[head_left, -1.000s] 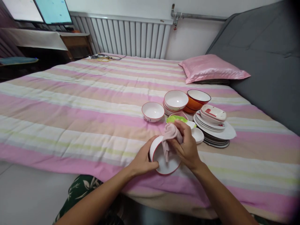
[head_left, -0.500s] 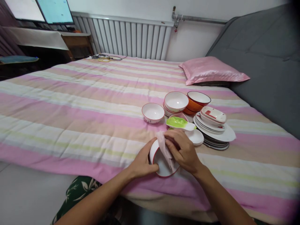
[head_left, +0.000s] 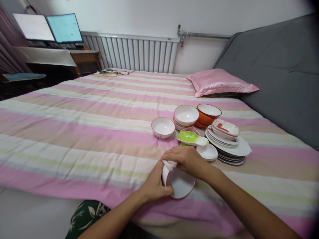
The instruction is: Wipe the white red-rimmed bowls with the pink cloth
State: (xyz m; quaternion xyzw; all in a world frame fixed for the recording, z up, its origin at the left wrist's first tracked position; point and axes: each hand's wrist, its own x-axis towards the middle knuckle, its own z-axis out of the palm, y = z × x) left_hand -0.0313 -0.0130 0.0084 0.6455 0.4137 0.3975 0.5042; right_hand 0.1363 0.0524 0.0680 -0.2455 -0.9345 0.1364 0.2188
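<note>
A white bowl with a red rim (head_left: 183, 184) is tilted on its side near the bed's front edge. My left hand (head_left: 157, 184) grips it from the left, the thumb hooked inside the rim. Over the bowl's upper edge, my right hand (head_left: 185, 160) presses a pale pink cloth (head_left: 170, 165), which is partly hidden under the fingers. Just beyond my hands lie a green and white leaf-shaped dish (head_left: 190, 137) and a small white dish (head_left: 208, 152). A single red-rimmed bowl (head_left: 163, 127) stands upright behind them.
Farther back are stacked white bowls (head_left: 186, 116) and orange bowls (head_left: 208, 113). To the right rises a pile of plates (head_left: 240, 146) topped by rectangular dishes (head_left: 225, 127). A pink pillow (head_left: 221, 82) rests by the grey headboard (head_left: 274, 56); cables (head_left: 112, 72) lie at the bed's far edge.
My right hand has moved with the cloth from the bowl's inside to its upper left rim, close to my left fingers. The camera view has tilted up a little.
</note>
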